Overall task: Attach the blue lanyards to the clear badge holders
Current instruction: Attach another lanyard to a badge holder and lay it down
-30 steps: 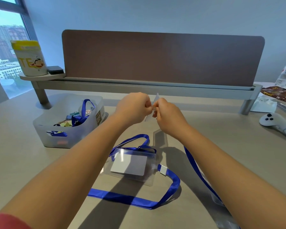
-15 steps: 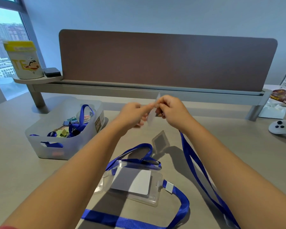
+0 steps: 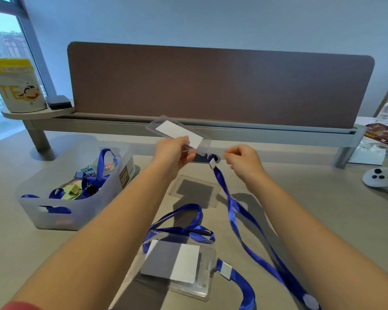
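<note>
My left hand (image 3: 174,152) pinches a clear badge holder (image 3: 177,133) with a white card inside, held flat in the air above the desk. My right hand (image 3: 242,161) is closed just right of it, fingertips pinched by the looped end of a blue lanyard (image 3: 235,211). That lanyard hangs from the loop and white clip (image 3: 212,163) down toward the lower right. On the desk below lies a second clear badge holder (image 3: 177,262) with a blue lanyard (image 3: 238,278) attached to it.
A translucent bin (image 3: 54,217) with more blue lanyards and clips stands at left. A brown divider panel (image 3: 220,83) on a grey rail crosses the back. A white controller (image 3: 381,180) lies at right, a yellow-lidded canister (image 3: 16,86) on the left shelf.
The hands have drawn apart. The badge holder has turned from edge-on to flat in my left hand, and the lanyard's looped end now shows between the hands. The camera tilted down.
</note>
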`<state>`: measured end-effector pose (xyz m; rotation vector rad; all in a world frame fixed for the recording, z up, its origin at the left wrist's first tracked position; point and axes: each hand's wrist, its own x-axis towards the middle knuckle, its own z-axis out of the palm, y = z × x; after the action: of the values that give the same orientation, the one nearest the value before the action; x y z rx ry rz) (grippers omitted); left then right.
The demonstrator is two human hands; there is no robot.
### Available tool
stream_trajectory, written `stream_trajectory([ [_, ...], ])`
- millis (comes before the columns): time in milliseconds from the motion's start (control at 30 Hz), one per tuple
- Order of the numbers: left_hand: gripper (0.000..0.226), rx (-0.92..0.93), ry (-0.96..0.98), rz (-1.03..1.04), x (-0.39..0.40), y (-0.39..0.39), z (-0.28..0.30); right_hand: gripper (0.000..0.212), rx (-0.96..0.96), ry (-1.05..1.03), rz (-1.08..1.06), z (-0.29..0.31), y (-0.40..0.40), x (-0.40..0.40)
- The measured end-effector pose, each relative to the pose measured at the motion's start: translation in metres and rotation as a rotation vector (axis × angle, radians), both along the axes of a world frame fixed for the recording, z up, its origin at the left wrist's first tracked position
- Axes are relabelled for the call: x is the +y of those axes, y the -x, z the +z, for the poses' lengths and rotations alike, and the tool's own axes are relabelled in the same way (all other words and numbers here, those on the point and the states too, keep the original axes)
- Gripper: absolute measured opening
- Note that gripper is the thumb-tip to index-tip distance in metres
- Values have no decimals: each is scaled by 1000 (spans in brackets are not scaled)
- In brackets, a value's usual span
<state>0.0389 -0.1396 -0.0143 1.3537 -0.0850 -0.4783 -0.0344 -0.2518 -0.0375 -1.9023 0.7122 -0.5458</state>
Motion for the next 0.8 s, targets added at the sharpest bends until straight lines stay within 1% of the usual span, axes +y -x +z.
stream_trajectory([
  [33, 9, -2, 20, 24, -4, 0, 4, 16, -62, -58, -12, 0, 0, 2],
  [67, 10, -4, 53, 35, -7, 0, 8, 23, -103, -163, 9, 0, 1, 6],
  [133, 9, -7, 148, 25, -13, 3, 14, 34, -110, -421, 115, -1, 2, 19],
  [200, 18, -9, 235, -6, -18, 7, 18, 35, -121, -652, 225, -8, 0, 29],
  [267, 19, 9, 263, -21, -18, 11, 23, 38, -192, -817, 277, -16, -6, 35],
  [333, 16, 52, 306, -30, -15, 13, 25, 47, -298, -924, 267, -19, -11, 36],
  [400, 14, 87, 362, -41, -10, 12, 24, 51, -411, -973, 223, -17, -14, 33],
  [500, 13, 94, 305, -25, -2, 7, 17, 48, -577, -1057, 128, -7, -7, 22],
  [533, 12, 94, 293, -26, 0, 6, 14, 41, -621, -1086, 102, -3, -4, 16],
  [600, 12, 92, 252, -36, 1, 3, 6, 22, -682, -1130, 34, 5, 3, 2],
  [667, 14, 95, 201, -55, -2, 3, -1, 25, -700, -1091, -41, 12, 10, -16],
  [800, 15, 108, 152, -105, -26, 14, -10, 24, -636, -853, -211, 14, 23, -55],
])
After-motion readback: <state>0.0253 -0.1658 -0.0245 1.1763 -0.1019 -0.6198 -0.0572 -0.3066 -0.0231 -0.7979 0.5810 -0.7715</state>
